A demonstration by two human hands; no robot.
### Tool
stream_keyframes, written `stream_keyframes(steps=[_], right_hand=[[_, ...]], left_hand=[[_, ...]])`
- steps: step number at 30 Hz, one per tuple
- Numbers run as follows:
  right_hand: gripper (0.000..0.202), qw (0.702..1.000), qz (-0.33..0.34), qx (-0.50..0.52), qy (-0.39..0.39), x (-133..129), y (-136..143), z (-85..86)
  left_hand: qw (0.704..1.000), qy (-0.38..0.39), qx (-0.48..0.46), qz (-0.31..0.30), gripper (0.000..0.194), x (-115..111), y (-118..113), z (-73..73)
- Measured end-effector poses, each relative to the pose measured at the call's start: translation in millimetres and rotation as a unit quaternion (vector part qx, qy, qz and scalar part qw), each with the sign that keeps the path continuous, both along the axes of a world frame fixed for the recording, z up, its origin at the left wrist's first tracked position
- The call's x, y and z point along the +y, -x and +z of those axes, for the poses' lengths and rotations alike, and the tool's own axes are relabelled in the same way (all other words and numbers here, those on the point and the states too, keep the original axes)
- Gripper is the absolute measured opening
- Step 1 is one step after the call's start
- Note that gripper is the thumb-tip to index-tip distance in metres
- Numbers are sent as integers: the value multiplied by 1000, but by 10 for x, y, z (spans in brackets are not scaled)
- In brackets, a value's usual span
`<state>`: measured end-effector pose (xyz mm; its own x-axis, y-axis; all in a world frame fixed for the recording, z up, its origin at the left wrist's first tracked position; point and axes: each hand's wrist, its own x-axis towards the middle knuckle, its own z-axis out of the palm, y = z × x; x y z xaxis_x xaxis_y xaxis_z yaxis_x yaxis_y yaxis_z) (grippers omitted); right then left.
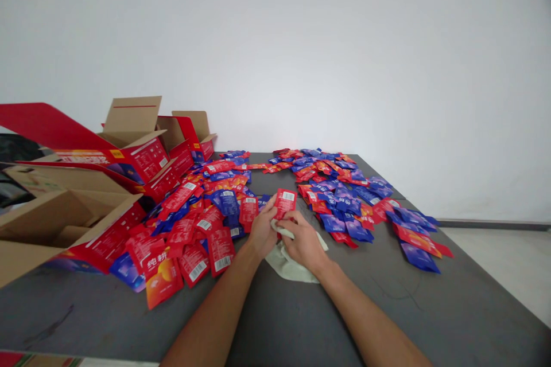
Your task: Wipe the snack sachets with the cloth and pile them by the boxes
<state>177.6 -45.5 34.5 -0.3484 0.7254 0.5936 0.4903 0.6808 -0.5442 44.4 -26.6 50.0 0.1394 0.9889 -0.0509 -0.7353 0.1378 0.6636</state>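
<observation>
Over the middle of the dark table (267, 321), my left hand (262, 229) grips a small red packet (286, 200) with a white barcode label facing up. My right hand (301, 239) is closed on a pale cloth (293, 266), pressing a fold of it against the packet's lower part. The rest of the cloth hangs down and spreads on the tabletop below both hands. Red and blue packets (202, 223) lie heaped just left of my left hand. My fingers cover the packet's lower end.
Open red cardboard boxes (107, 235) with brown insides stand along the left side. Another spread of red and blue packets (340, 200) runs from the back to the right. A few packets (417, 241) lie near the right edge. A white wall (301, 57) rises behind.
</observation>
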Motion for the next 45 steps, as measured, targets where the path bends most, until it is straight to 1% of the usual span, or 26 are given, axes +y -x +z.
stream_keyframes(steps=[3,5,9,11,14,17,19,21,24,26,28,32,34,38,40,42,45], right_hand=[[36,998,-53,13,-6,40,-30,-48],[37,996,-84,29,-12,65,-56,-59],[41,995,-91,46,-16,80,-49,-63],[41,993,-98,62,-27,84,-47,-45],[38,987,-130,87,-42,108,-117,22],[36,977,-182,100,-40,143,-241,91],[37,975,-196,95,-39,155,-283,96],[38,981,-173,77,-40,150,-262,60],[39,993,-101,42,-35,125,-162,-15],[39,995,-81,36,-34,112,-122,-26],[38,993,-98,52,-38,109,-139,13],[37,981,-165,90,-55,124,-248,119],[38,981,-162,89,-59,129,-256,111],[41,995,-74,48,-39,120,-153,-5],[42,998,-46,34,-28,113,-116,-30],[41,997,-60,48,-28,112,-129,0],[38,985,-135,100,-37,125,-218,97]], left_hand=[[999,-10,12,-42,55,-55,-21,27],[997,-21,29,-67,61,-68,-42,19],[995,-46,49,-75,73,-55,-56,-20],[994,-56,59,-76,77,-48,-39,-42],[989,-75,99,-81,83,-59,-15,-68],[976,-117,146,-112,81,-84,-24,-88],[967,-143,165,-131,80,-91,-37,-101],[963,-159,177,-124,79,-84,-41,-117],[964,-175,184,-78,72,-59,-19,-139],[967,-171,179,-62,69,-51,-3,-140],[968,-162,175,-73,68,-61,-4,-125],[967,-147,183,-98,67,-100,-51,-83],[971,-139,174,-85,68,-101,-62,-76],[983,-121,135,-24,74,-52,-19,-86],[985,-116,124,-8,77,-27,7,-90],[987,-109,120,-7,79,-18,12,-88],[986,-104,127,-24,80,-34,-11,-73]])
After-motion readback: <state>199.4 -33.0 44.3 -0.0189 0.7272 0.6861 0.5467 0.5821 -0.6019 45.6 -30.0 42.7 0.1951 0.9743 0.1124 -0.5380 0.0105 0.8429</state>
